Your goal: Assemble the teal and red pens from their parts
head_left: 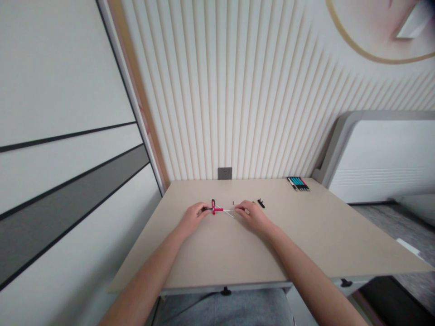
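My left hand (pixel 197 213) pinches the black end of a slim red-and-black pen part (pixel 218 209) just above the table. A small red-and-black piece (pixel 213 203) lies crosswise at it. From the red end a thin white rod (pixel 227 210) points toward my right hand (pixel 249 212), whose fingertips are closed at its far end. Whatever sits between those fingertips is too small to make out. A second thin white stick (pixel 229 215) lies slanted below the first. Beyond my right hand rests a small black clip-like part (pixel 261 203), with another dark bit partly hidden by the hand.
A tiny dark piece (pixel 233 203) lies between my hands. At the table's back right is a row of several pens (pixel 298 184) in black, teal and red. The beige table (pixel 231 253) meets a ribbed wall with a grey socket (pixel 224 173). A white cabinet (pixel 68 190) stands left.
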Demonstrator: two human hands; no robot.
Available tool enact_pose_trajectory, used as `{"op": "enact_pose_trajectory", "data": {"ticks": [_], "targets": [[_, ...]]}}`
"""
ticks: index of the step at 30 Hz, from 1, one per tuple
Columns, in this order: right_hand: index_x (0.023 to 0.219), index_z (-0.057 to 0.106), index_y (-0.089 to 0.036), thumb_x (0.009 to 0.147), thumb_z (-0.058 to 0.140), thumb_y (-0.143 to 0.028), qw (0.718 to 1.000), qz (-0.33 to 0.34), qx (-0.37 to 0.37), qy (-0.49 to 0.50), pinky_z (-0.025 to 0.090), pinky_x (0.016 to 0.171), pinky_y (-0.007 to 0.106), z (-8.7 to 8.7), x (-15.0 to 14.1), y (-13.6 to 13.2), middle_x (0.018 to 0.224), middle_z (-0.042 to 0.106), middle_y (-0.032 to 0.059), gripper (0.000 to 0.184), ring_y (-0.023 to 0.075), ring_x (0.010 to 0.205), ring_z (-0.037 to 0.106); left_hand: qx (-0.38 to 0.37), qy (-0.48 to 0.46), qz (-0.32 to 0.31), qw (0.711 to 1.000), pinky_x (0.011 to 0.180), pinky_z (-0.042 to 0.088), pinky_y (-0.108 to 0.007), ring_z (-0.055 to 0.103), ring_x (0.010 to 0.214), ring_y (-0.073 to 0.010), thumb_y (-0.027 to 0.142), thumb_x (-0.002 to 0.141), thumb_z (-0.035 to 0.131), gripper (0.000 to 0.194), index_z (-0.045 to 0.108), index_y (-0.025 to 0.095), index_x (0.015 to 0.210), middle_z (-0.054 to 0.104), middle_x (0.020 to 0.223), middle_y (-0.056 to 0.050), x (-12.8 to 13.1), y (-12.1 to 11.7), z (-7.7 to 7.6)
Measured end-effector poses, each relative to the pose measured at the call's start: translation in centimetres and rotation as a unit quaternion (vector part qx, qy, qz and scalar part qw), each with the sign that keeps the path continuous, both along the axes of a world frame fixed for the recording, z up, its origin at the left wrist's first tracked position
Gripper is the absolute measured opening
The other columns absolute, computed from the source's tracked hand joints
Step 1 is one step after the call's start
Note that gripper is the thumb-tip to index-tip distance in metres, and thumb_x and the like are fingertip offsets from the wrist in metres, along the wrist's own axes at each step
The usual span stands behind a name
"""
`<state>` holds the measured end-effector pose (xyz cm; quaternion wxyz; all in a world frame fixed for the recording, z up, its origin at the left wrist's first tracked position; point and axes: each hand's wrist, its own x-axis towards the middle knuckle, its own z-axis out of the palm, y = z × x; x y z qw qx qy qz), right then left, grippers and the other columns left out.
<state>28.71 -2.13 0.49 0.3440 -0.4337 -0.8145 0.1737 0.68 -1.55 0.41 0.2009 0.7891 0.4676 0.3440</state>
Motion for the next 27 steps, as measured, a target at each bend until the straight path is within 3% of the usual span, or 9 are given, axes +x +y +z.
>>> {"op": "enact_pose_trajectory", "data": {"ticks": [3,6,10,18,20,24,27], "targets": [[0.100,0.071,-0.019,0.096,0.045,-0.030,0.992,-0.117,0.016,-0.045,0.043,0.083,0.029,-0.2,1.1,0.7,0.096,0.071,0.0096,0.029,0.0203,0.090,0.063,0.000,-0.005,0.012,1.000,0.067,0.042,-0.027,0.057,0.072,-0.0169,0.038,0.088,0.056,0.023,0.067,0.019,0.096,0.068,0.082,-0.003,-0.1,0.1,-0.2],[0.098,0.072,-0.016,0.093,0.046,-0.027,0.958,-0.258,0.008,-0.123,0.042,0.084,0.033,-0.7,2.8,1.3,0.096,0.070,0.0142,0.029,0.0253,0.093,0.062,0.003,-0.006,0.018,1.000,0.066,0.042,-0.027,0.057,0.072,-0.0169,0.038,0.088,0.055,0.024,0.067,0.019,0.095,0.068,0.084,-0.003,-0.1,0.2,-0.3],[0.086,0.074,-0.017,0.089,0.052,-0.029,0.933,-0.302,-0.028,-0.193,0.043,0.077,0.033,-1.3,3.9,1.6,0.089,0.070,0.0162,0.025,0.0261,0.087,0.063,0.003,-0.004,0.020,1.000,0.066,0.041,-0.026,0.057,0.073,-0.0168,0.038,0.088,0.056,0.024,0.067,0.019,0.095,0.068,0.086,-0.003,-0.1,0.2,-0.2],[0.096,0.073,-0.017,0.086,0.054,-0.020,0.929,-0.302,-0.059,-0.207,0.042,0.080,0.033,-2.1,3.8,1.8,0.099,0.070,0.0136,0.021,0.0264,0.096,0.061,0.010,-0.012,0.027,1.000,0.065,0.041,-0.025,0.057,0.073,-0.0162,0.038,0.088,0.056,0.024,0.066,0.018,0.096,0.068,0.086,-0.003,-0.3,0.3,-0.2],[0.097,0.072,-0.018,0.087,0.054,-0.019,0.939,-0.281,-0.065,-0.188,0.042,0.082,0.033,-1.9,3.7,1.9,0.099,0.071,0.0116,0.021,0.0256,0.097,0.061,0.014,-0.014,0.027,0.999,0.064,0.041,-0.025,0.057,0.072,-0.0161,0.038,0.088,0.056,0.024,0.066,0.018,0.096,0.068,0.086,-0.003,-0.3,0.3,-0.2],[0.103,0.071,-0.021,0.091,0.050,-0.020,0.986,-0.144,0.002,-0.080,0.043,0.086,0.032,-1.2,3.0,1.9,0.102,0.070,0.0083,0.024,0.0221,0.097,0.060,0.027,-0.017,0.035,0.999,0.064,0.041,-0.026,0.057,0.071,-0.0161,0.038,0.089,0.054,0.024,0.066,0.018,0.096,0.068,0.085,-0.003,-0.3,0.3,-0.2],[0.104,0.070,-0.022,0.093,0.050,-0.023,0.997,-0.048,0.054,-0.026,0.044,0.086,0.032,-0.8,2.4,1.6,0.100,0.069,0.0068,0.023,0.0203,0.094,0.059,0.037,-0.014,0.040,0.998,0.065,0.041,-0.026,0.057,0.072,-0.0164,0.038,0.090,0.054,0.024,0.065,0.018,0.095,0.068,0.085,-0.003,-0.5,0.4,-0.3]]}}
